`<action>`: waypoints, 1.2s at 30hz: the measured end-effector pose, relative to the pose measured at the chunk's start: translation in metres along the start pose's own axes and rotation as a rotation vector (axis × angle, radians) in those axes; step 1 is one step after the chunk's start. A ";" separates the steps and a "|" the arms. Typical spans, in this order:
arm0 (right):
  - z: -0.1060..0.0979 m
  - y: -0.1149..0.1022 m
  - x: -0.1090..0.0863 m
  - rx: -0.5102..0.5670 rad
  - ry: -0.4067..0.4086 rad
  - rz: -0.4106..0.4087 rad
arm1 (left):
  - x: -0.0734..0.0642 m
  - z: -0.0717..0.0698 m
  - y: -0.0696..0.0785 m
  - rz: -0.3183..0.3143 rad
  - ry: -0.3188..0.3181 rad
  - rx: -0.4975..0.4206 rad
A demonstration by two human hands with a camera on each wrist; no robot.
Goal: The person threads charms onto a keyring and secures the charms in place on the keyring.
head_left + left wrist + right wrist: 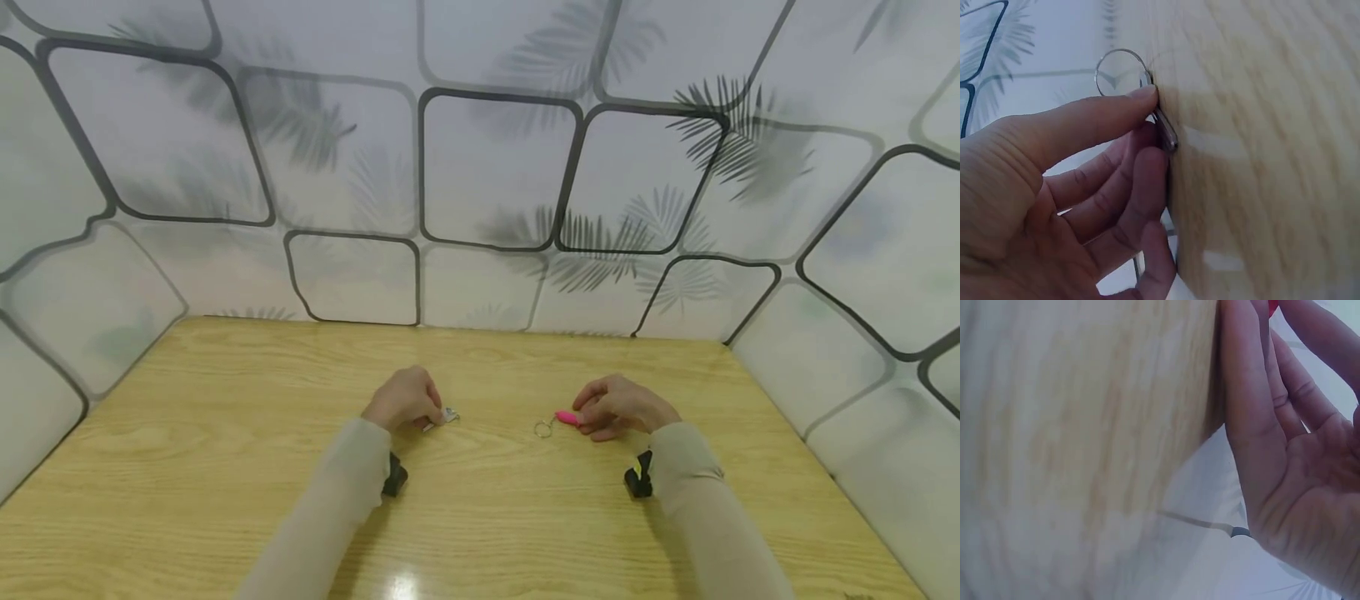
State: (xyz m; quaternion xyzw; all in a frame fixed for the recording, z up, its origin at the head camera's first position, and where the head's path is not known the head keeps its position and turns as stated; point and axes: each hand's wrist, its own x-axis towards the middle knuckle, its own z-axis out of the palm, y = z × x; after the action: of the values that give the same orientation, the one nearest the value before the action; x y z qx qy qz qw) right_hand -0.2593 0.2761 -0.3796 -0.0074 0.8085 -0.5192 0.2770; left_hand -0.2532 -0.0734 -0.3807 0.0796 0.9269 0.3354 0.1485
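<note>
Hands [405, 398] [621, 406], two and apart, pinch one silvery trinket [448, 415] (left) and one pink fob [567, 417] (right), one ring [536, 429] [1121, 50] each.

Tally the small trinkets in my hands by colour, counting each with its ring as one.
Pink: 1, the pink trinket in the right hand
Silvery: 1, the silvery trinket in the left hand
Total: 2
</note>
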 end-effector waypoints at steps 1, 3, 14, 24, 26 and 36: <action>0.000 0.000 0.000 -0.001 -0.001 0.000 | -0.001 0.000 0.001 0.006 0.002 0.014; 0.000 0.000 0.000 -0.006 -0.002 -0.002 | -0.001 0.001 0.003 0.011 -0.002 0.034; -0.001 -0.004 0.001 -0.079 -0.013 -0.023 | -0.006 0.000 0.006 0.019 -0.090 0.010; -0.002 -0.005 -0.002 -0.011 -0.034 -0.030 | -0.009 -0.010 0.001 0.093 -0.188 -0.108; -0.003 -0.004 -0.002 0.017 -0.040 -0.032 | -0.008 -0.012 -0.004 0.108 -0.210 -0.177; -0.008 0.000 -0.002 0.079 -0.083 -0.068 | -0.003 -0.020 -0.016 0.138 -0.299 -0.372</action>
State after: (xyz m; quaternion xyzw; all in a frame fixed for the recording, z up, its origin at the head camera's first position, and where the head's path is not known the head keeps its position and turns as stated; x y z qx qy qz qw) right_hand -0.2615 0.2829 -0.3766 -0.0455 0.7743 -0.5593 0.2927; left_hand -0.2580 -0.0981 -0.3752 0.1628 0.8093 0.4942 0.2728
